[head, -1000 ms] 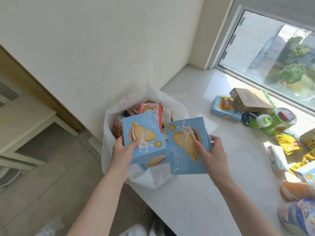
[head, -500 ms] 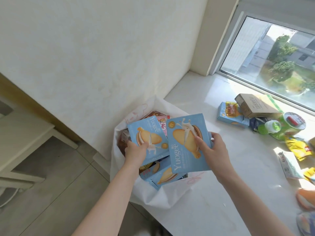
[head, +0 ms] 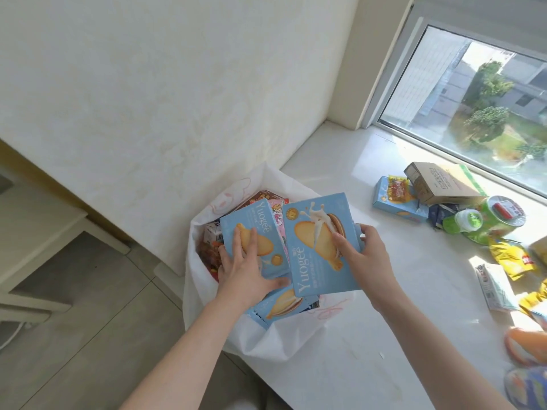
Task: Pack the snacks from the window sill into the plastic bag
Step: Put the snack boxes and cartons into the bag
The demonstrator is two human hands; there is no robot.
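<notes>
A white plastic bag (head: 266, 341) hangs open at the near left edge of the white window sill (head: 370, 335), filled with several snack boxes. My left hand (head: 245, 267) lies flat with straight fingers on a light blue biscuit box (head: 266, 229) inside the bag. Over the bag's right side, my right hand (head: 362, 255) grips a second light blue biscuit box (head: 316, 276) by its right edge. A third blue box (head: 278, 306) lies beneath them in the bag.
More snacks lie along the sill by the window: a blue box (head: 396, 202), a brown carton (head: 441, 184), a green cup (head: 500, 217), yellow packets (head: 509, 255), a white pack (head: 494, 285). A pale table (head: 35, 232) stands at the left over the grey floor.
Both blue boxes have sunk lower into the bag. My left hand has gone from gripping its box at the bottom to lying flat on top of it.
</notes>
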